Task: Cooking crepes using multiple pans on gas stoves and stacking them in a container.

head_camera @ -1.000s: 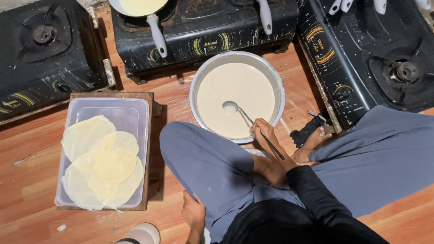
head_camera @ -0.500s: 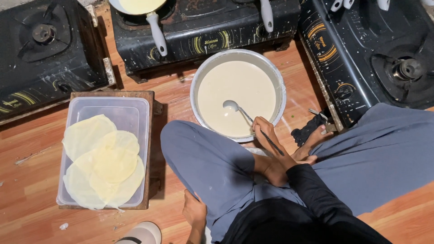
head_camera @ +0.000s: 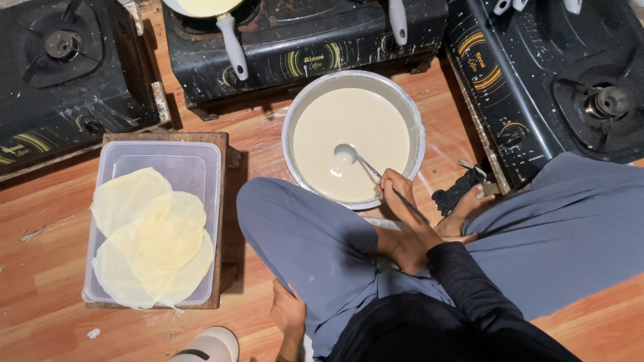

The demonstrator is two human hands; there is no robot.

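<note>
Little moved; right hand (head_camera: pixel 401 201) grips one ladle (head_camera: pixel 355 159); one bowl (head_camera: pixel 419 144).

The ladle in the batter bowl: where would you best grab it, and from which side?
Grip the ladle by the upper end of its thin handle, from the near right, where the right hand holds it. The handle slants up out of the bowl over the near rim; its cup lies in the batter.

Wooden floor ringed by gas stoves

Reddish floorboards (head_camera: pixel 40 268) are seen throughout; black stoves are set at ten (head_camera: pixel 60 80), twelve (head_camera: pixel 308 40) and two o'clock (head_camera: pixel 557 80).
</note>
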